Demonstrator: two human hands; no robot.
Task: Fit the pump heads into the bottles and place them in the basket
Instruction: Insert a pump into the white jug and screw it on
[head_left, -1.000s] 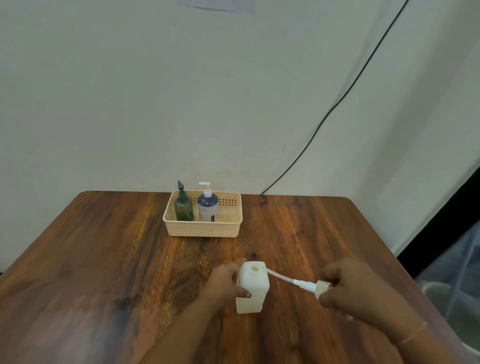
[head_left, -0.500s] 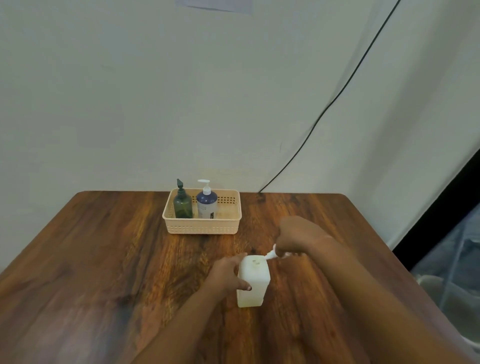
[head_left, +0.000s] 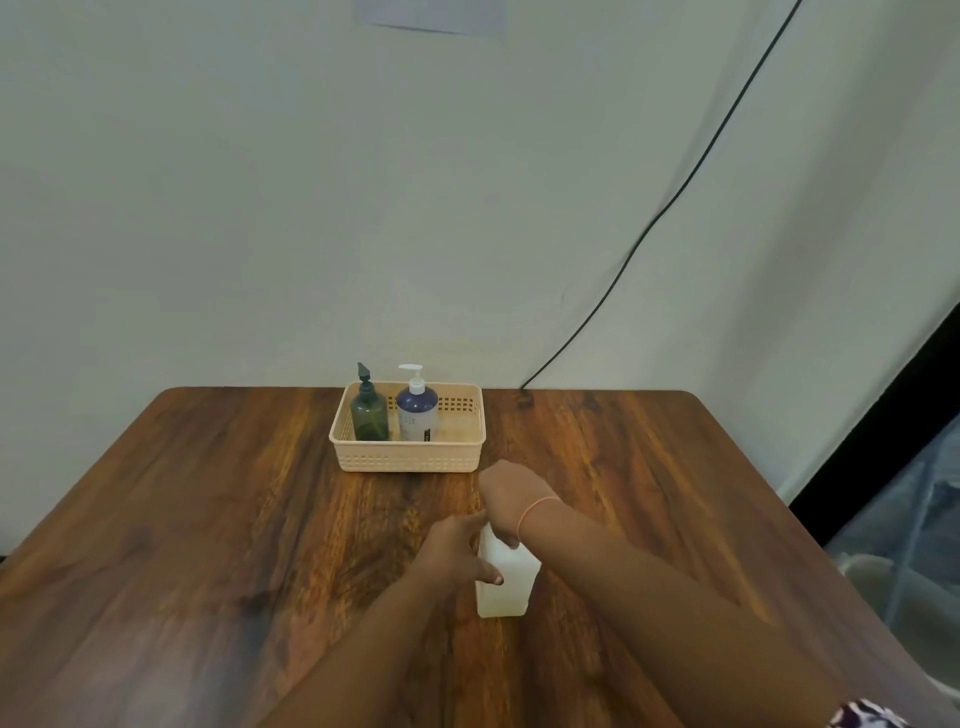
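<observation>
A white rectangular bottle (head_left: 506, 584) stands upright on the wooden table (head_left: 208, 519) near its middle. My left hand (head_left: 457, 551) grips the bottle's left side. My right hand (head_left: 506, 499) is closed right over the bottle's top, hiding the white pump head and the opening. A beige plastic basket (head_left: 410, 457) sits further back, with a dark green pump bottle (head_left: 370, 410) and a blue bottle with a white pump (head_left: 417, 413) standing in its left half.
The basket's right half holds nothing. A black cable (head_left: 675, 197) runs down the wall to the table's back edge. The table's right edge drops off beside a pale object on the floor (head_left: 883, 582).
My right hand carried the pump head from the bottle's right side up over its top and now covers it; the pump's tube is no longer visible. The left hand stayed on the bottle.
</observation>
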